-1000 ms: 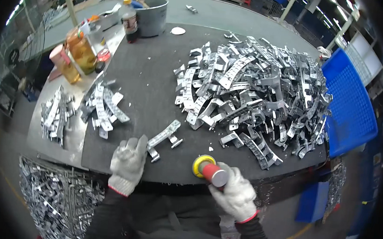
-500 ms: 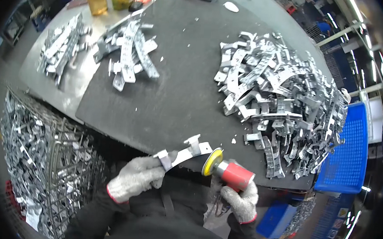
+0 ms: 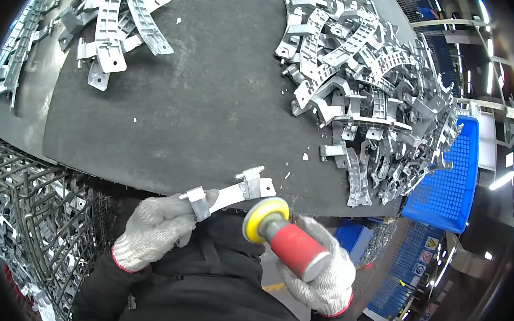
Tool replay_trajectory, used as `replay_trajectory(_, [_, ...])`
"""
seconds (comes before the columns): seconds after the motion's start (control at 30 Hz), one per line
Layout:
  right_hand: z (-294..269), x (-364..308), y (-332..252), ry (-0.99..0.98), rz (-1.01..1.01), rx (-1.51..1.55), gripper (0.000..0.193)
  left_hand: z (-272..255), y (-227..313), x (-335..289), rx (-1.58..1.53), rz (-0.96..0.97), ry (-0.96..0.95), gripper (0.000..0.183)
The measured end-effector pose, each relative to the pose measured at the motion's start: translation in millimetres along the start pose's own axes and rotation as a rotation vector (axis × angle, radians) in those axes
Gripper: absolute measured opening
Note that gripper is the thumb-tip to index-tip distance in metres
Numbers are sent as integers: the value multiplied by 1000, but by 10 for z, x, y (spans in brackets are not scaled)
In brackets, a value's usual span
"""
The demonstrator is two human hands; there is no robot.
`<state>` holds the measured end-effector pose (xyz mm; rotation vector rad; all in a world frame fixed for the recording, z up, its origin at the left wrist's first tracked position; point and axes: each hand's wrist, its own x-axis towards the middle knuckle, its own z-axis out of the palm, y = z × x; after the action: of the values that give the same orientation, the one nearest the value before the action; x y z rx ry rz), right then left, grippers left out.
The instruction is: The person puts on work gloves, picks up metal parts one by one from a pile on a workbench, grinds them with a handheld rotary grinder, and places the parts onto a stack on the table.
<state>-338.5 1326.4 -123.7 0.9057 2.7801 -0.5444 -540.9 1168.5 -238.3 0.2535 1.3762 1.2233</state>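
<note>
One curved, two-tabbed silver bracket (image 3: 228,197), left hand (image 3: 156,228) fingers clasping it; right hand (image 3: 329,277) fingers wrap the disc sander (image 3: 298,250); by the near-left corner of the surface (image 3: 207,116), a wire cage (image 3: 27,190) holds metal parts (image 3: 78,202).

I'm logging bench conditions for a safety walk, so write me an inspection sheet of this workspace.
Surface: dark worktop, scattered pale fragments
Job's things: curved metal bracket, red disc sander
Clutter: large bracket pile, right; smaller bracket group, upper left
Hands: gloved left hand grips the bracket; gloved right hand grips the sander
Cables: nothing seen
Surroundings: blue plastic basket, right; wire cage holding metal parts, lower left
</note>
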Motion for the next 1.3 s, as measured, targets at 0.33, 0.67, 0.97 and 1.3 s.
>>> replay_trajectory(0.33, [27,409,-43,-23,-184,13,82,-65,-51,-37,-79,-103,-46,48])
replay_trajectory(0.67, [131,6,40,-176,33,-16,71,9,-127,7,-161,6,25,50])
replay_trajectory(0.97, [-39,540,-33,-80,-118,59,79,32,-96,-47,-164,-59,79,48])
replay_trajectory(1.3, [69,81,-16,-224,19,44,72,-18,-120,13,-187,-61,10,51])
